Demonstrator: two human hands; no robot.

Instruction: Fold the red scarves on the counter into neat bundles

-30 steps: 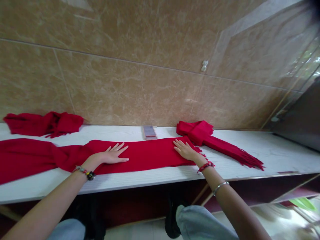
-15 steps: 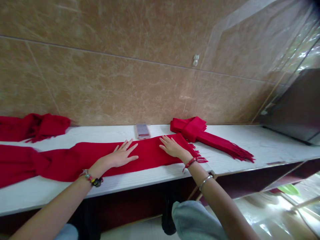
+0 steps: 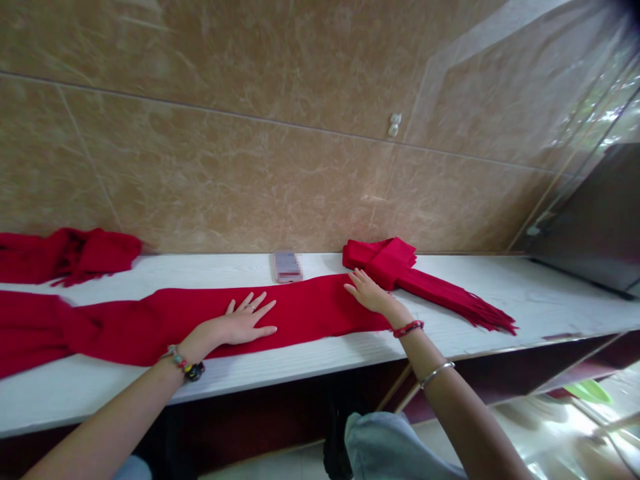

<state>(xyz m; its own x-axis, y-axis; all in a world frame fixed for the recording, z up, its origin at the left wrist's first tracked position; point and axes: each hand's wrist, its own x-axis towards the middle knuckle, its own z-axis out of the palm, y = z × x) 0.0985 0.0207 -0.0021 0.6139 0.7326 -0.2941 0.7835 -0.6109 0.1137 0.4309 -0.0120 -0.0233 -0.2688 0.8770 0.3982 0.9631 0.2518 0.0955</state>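
Observation:
A long red scarf (image 3: 305, 310) lies stretched along the white countertop (image 3: 320, 352), flat in the middle and bunched toward the left. My left hand (image 3: 240, 321) rests on its middle with fingers spread. Near the scarf's right end, my right hand (image 3: 369, 293) lies flat with fingers stretched out, and that wrist and hand cover most of the fringe. Just beyond my right hand sits a second red scarf (image 3: 385, 257), folded over itself, its fringed tail pointing right.
A third red scarf (image 3: 100, 253) lies bunched at the back left. Against the tiled wall (image 3: 250, 180) is a phone (image 3: 287, 266). A dark box-shaped appliance (image 3: 595, 220) stands at the far right. Below right is a green basin (image 3: 589, 391).
My right hand has slid to the right along the scarf, onto its end, covering the fringe that showed before. My left hand has stayed nearly in place.

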